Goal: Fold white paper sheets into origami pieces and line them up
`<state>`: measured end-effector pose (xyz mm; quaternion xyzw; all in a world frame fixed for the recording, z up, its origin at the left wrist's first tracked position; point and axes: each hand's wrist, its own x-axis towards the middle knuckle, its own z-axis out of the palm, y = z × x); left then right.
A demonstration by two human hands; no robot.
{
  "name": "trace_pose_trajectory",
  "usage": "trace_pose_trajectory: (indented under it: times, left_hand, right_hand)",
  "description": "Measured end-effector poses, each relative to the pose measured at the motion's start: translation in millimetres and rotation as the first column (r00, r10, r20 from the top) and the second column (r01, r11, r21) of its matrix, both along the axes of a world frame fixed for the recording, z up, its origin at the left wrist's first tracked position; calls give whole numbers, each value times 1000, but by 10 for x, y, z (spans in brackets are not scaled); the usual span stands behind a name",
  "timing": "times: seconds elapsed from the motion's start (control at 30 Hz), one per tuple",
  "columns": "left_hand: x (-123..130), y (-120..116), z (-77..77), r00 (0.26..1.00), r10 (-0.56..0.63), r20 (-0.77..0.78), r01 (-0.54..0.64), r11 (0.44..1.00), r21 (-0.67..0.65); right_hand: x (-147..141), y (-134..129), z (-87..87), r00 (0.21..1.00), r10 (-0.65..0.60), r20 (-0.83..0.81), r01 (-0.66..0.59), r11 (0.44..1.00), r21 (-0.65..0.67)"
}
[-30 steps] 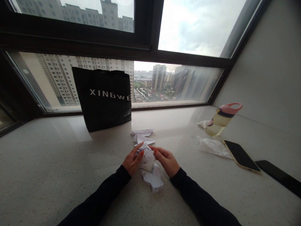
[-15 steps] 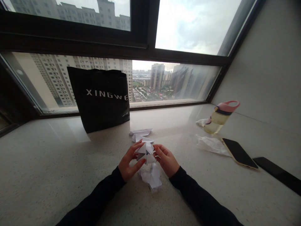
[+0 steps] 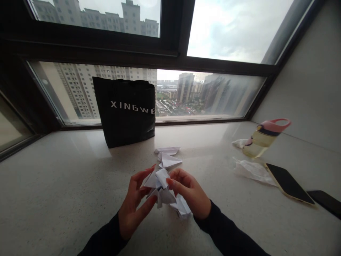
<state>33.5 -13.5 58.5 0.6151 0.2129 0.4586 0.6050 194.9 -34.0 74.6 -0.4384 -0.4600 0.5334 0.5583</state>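
A folded white paper piece (image 3: 163, 176) with several pointed flaps is held between my two hands above the counter. My left hand (image 3: 137, 199) grips its left side, thumb below and fingers above. On the other side my right hand (image 3: 190, 190) pinches a flap between thumb and forefinger. More folded paper (image 3: 182, 207) lies underneath, partly covered by my right hand. Just beyond my fingers rest another folded paper (image 3: 170, 160) and a long narrow folded strip (image 3: 168, 150).
A black bag (image 3: 128, 124) with white lettering stands against the window at the back left. To the right are a pink-lidded bottle (image 3: 262, 140), crumpled clear wrapping (image 3: 253, 171), a phone (image 3: 290, 183) and a dark flat object (image 3: 326, 201) on the pale speckled counter (image 3: 66, 192).
The view has shifted, so the surroundings appear farther right. The held paper has been brought nearer to me and turned, and my right thumb now presses on its upper flap.
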Motion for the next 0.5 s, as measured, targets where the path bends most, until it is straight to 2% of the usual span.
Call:
trace_pose_trajectory:
  times: [0.13,0.27,0.4,0.5]
  left_hand:
    - [-182,-132,-21,1000,26,-10,-26,1000,-9]
    - [-275,-122,-80,997,82,7,-82,997,-10]
    - [-324,-78,-140,995,88,54,-81,989,-124]
    - [-343,-73,-185,995,59,82,-36,968,-249]
  right_hand:
    - [-186,-45,26,1000,5,-27,-5,1000,-2]
    - [-300,-62,-56,996,-33,-81,33,999,-12]
    - [-337,-106,-139,987,-149,-59,151,988,36]
    - [-354,-154,-156,986,-162,24,162,986,35]
